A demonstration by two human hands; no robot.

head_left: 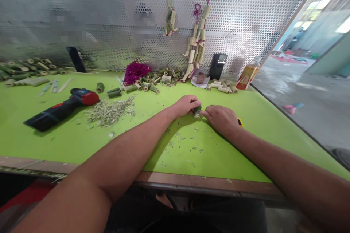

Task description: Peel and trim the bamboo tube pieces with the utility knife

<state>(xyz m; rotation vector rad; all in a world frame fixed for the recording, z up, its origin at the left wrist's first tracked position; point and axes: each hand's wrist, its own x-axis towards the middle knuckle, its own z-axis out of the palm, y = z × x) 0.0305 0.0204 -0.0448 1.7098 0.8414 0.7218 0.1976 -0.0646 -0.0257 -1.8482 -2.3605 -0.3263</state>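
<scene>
My left hand (187, 105) is closed around a short green bamboo piece (197, 109), held just above the green tabletop. Its pale cut end points toward me. My right hand (221, 118) is closed, its thumb reaching up to the bamboo's near end. Past the heel of that hand shows the yellow and black end of a utility knife (240, 122). Fingers hide the rest of the knife, and I cannot make out the blade. Small bamboo shavings (194, 148) lie scattered below both hands.
A cordless power tool (73, 105) lies left, beside a heap of bamboo shavings (113, 111). Cut bamboo pieces (164, 76) and purple string (135, 72) sit behind. Strung bamboo figures (195, 43) hang on the perforated metal panel. A bottle (248, 74) stands back right.
</scene>
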